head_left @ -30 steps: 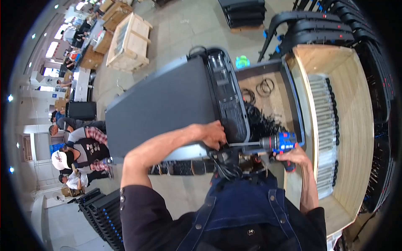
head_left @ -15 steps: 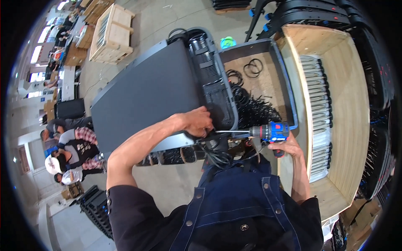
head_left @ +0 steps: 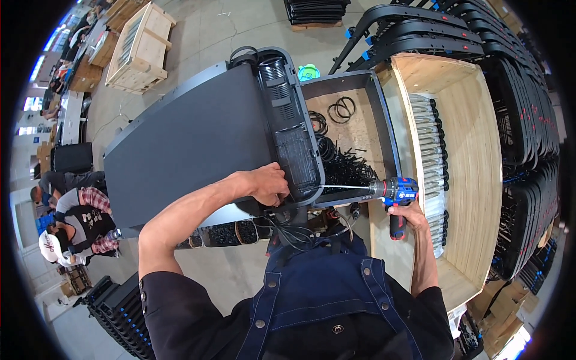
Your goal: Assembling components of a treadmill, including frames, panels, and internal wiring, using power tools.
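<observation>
My right hand (head_left: 408, 215) grips a blue and black cordless drill (head_left: 401, 190) by its handle. The drill's long thin bit (head_left: 345, 186) points left, over the near corner of the open motor bay (head_left: 294, 153) of a treadmill deck (head_left: 186, 138) with a black belt. My left hand (head_left: 270, 185) is at the near corner of the belt, its fingers curled together and pointing down. Whatever those fingers pinch is hidden. Dark cables (head_left: 288, 231) hang just below the deck's near edge.
Right of the deck, a grey-edged tray (head_left: 387, 120) holds black screws (head_left: 348, 168) and black rubber rings (head_left: 342, 110). Beyond it stands a wooden crate (head_left: 468, 120) with a row of metal cylinders (head_left: 427, 138). Black frames (head_left: 519, 114) are stacked at far right. Other people (head_left: 84, 219) are at left.
The drill has moved right, and its bit tip is farther from my left hand. My left hand stays at the belt's corner. The whole view has shifted slightly.
</observation>
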The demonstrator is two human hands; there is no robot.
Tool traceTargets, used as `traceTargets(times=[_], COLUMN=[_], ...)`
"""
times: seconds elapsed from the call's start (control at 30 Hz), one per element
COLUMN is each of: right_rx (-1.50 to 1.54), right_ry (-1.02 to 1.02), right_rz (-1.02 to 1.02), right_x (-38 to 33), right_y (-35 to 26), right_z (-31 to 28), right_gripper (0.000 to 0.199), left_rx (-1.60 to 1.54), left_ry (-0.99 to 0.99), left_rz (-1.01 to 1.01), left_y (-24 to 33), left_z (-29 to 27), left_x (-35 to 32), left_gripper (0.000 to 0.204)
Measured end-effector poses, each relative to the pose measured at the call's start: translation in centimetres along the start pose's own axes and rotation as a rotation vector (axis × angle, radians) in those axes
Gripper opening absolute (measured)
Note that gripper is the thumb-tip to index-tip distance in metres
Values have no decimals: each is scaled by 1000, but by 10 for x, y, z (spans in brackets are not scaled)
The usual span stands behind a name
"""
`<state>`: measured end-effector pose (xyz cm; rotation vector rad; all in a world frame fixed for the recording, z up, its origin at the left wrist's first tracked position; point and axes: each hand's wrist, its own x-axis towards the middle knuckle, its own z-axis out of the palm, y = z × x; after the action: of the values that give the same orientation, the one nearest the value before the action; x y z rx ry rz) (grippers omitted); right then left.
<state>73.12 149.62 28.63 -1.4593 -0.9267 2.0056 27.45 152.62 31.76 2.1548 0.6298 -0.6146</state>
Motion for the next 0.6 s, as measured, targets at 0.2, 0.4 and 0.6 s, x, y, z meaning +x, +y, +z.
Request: traceTargets(times=[0.2, 0.4, 0.6], right_rx=[60, 159, 271], right_ry=[71, 383, 365], right_rz=[-12, -227, -176], right_x=[-15, 10, 18], right_y=[31, 35, 51], right_z=[-6, 31, 27], right_gripper=[55, 38, 34], left_rx=[10, 27, 11], left_ry=[-12, -76, -51], left_rz=[-11, -37, -2], left_y=[2, 0, -8], left_z=[-5, 0, -3], left_x=[-1, 4, 12], left_gripper=[18, 20, 18])
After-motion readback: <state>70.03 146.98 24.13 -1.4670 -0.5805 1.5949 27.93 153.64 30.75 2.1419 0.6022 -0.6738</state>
